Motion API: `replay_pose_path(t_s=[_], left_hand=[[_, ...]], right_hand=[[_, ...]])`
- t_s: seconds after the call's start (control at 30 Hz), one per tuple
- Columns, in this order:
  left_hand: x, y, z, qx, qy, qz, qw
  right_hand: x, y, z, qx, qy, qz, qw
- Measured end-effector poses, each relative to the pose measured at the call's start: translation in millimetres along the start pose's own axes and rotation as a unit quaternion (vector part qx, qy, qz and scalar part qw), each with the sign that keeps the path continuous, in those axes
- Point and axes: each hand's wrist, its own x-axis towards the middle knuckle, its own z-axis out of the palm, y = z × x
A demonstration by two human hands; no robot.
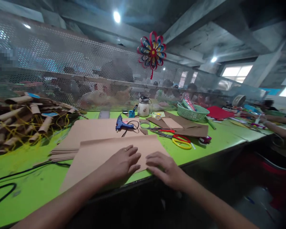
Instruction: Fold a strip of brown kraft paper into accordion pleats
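A sheet of brown kraft paper [97, 156] lies at the front edge of the green table, its far edge slightly raised. My left hand [125, 160] rests palm down on the sheet, fingers stretched out and a ring on one of them. At the sheet's right part, my right hand [164, 167] touches the paper with its fingers apart and slightly bent. Neither hand grips anything. Behind the sheet is a stack of kraft paper [90, 128], and a blue hot glue gun [124, 124] lies on top of it.
Scissors with red and yellow handles [181, 141] lie to the right, near brown paper pieces [193, 127]. A green basket [193, 113] and a white jug [143, 108] stand behind. Rolled brown paper tubes [33, 117] are piled left. A co-worker's arms [276, 122] show far right.
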Motion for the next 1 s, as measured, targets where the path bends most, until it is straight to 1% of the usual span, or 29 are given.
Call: replay_pose_path(t_s=[0.03, 0.07, 0.1, 0.13, 0.17, 0.2, 0.23, 0.3, 0.4, 0.5, 0.6, 0.67, 0.73, 0.8, 0.83, 0.9, 0.97, 1.0], left_hand=[[-2.0, -1.2, 1.9, 0.004, -0.001, -0.006, 1.0], [-4.3, -2.6, 3.6, 0.005, -0.005, -0.011, 1.0], [-6.6, -3.9, 5.2, 0.005, -0.011, -0.014, 1.0], [-8.6, -5.2, 6.7, 0.003, -0.012, -0.021, 1.0], [-10.2, -6.5, 8.1, 0.001, -0.015, -0.029, 0.999], [-11.5, -7.5, 9.3, 0.0, -0.019, -0.039, 0.999], [-12.5, -8.4, 10.2, 0.0, -0.027, -0.052, 0.998], [-13.9, -9.2, 10.8, 0.0, -0.047, -0.078, 0.996], [-15.2, -8.5, 9.5, -0.006, -0.07, -0.099, 0.993], [-16.3, -7.5, 8.2, -0.014, -0.08, -0.11, 0.991], [-17.5, -7.6, 9.3, -0.016, -0.091, -0.13, 0.987], [-17.6, -8.0, 10.5, -0.016, -0.091, -0.139, 0.986], [-16.6, -8.1, 10.7, -0.012, -0.092, -0.148, 0.985], [-14.6, -7.6, 9.2, -0.005, -0.095, -0.155, 0.983], [-13.3, -7.3, 8.1, -0.003, -0.094, -0.157, 0.983], [-10.9, -6.7, 5.6, -0.003, -0.083, -0.154, 0.985], [-9.1, -6.9, 4.3, -0.01, -0.062, -0.145, 0.987], [-8.6, -7.4, 4.3, -0.014, -0.052, -0.14, 0.989]], right_hand=[[7.7, 18.4, -10.8, -0.025, 0.032, 0.001, 0.999], [17.6, 38.5, -22.9, -0.066, 0.044, 0.013, 0.997], [29.2, 59.3, -35.4, -0.114, 0.062, 0.048, 0.99], [41.8, 79.5, -47.4, -0.165, 0.054, 0.093, 0.981], [54.5, 98.4, -58.1, -0.214, 0.009, 0.136, 0.967], [66.6, 115.1, -66.8, -0.254, -0.053, 0.171, 0.951], [77.3, 129.3, -73.0, -0.26, -0.083, 0.181, 0.945], [93.1, 150.3, -77.8, -0.262, -0.117, 0.193, 0.938], [103.6, 168.1, -71.4, -0.258, -0.147, 0.205, 0.933], [105.8, 178.1, -63.7, -0.257, -0.163, 0.212, 0.929], [105.1, 181.3, -67.1, -0.26, -0.166, 0.219, 0.926], [101.5, 178.2, -77.2, -0.268, -0.151, 0.224, 0.925], [93.1, 171.2, -91.4, -0.272, -0.113, 0.222, 0.93], [78.4, 162.3, -105.1, -0.25, -0.058, 0.208, 0.944], [68.9, 157.8, -110.3, -0.24, -0.057, 0.219, 0.944], [46.7, 149.7, -115.3, -0.223, -0.1, 0.225, 0.943], [24.0, 143.7, -113.1, -0.22, -0.143, 0.199, 0.944], [14.0, 141.5, -110.3, -0.227, -0.15, 0.181, 0.945]])
